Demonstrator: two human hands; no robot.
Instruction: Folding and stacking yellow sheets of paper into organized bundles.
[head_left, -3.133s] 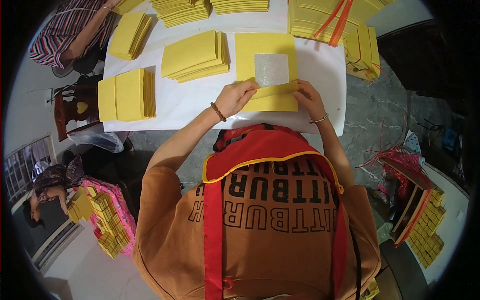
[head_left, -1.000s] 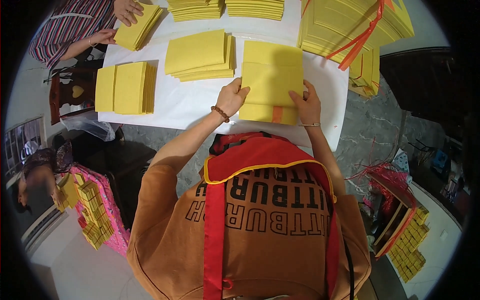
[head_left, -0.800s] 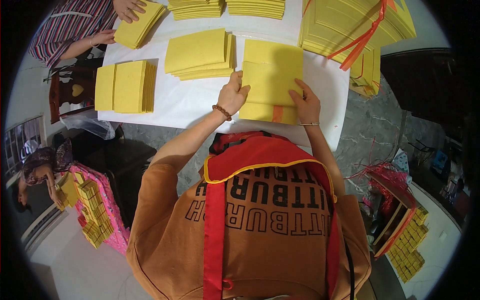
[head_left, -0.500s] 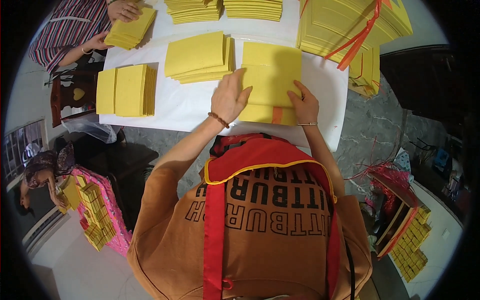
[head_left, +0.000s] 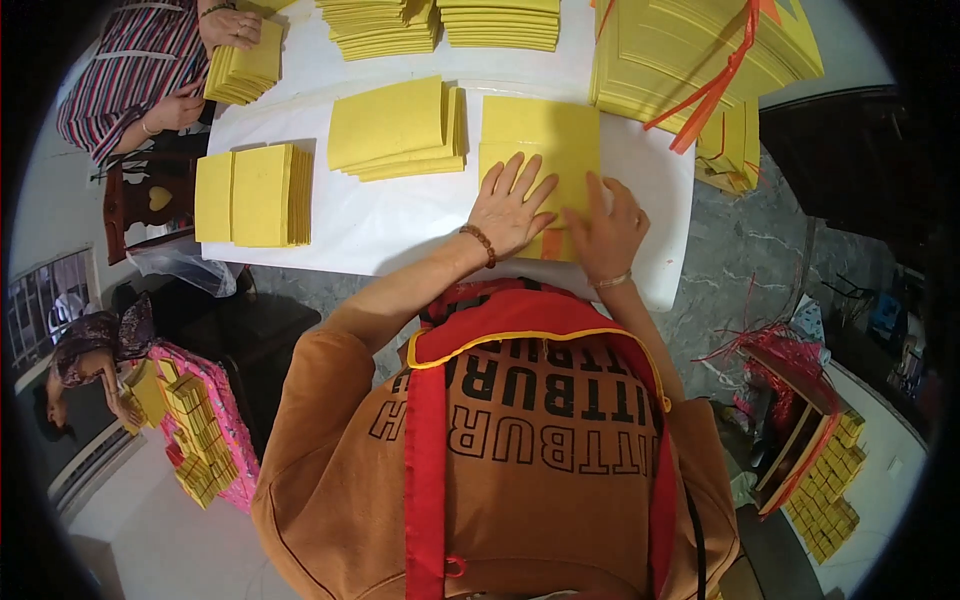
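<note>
Sheet (head_left: 556,138): on the table (head_left: 370,225), under the left hand (head_left: 511,213); right hand (head_left: 607,228) at its right side, contact hard to tell through blur.
Nearest pile (head_left: 388,125): left of both hands, slightly beyond.
Side stack (head_left: 262,195): farther left than that pile.
Two far stacks (head_left: 499,27): well beyond the left hand.
Bundle (head_left: 665,65): beyond the right hand, rightward.

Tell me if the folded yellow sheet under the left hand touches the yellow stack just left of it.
Apart: the head view shows a strip of white tabletop between the folded yellow sheet and that yellow stack.
</note>
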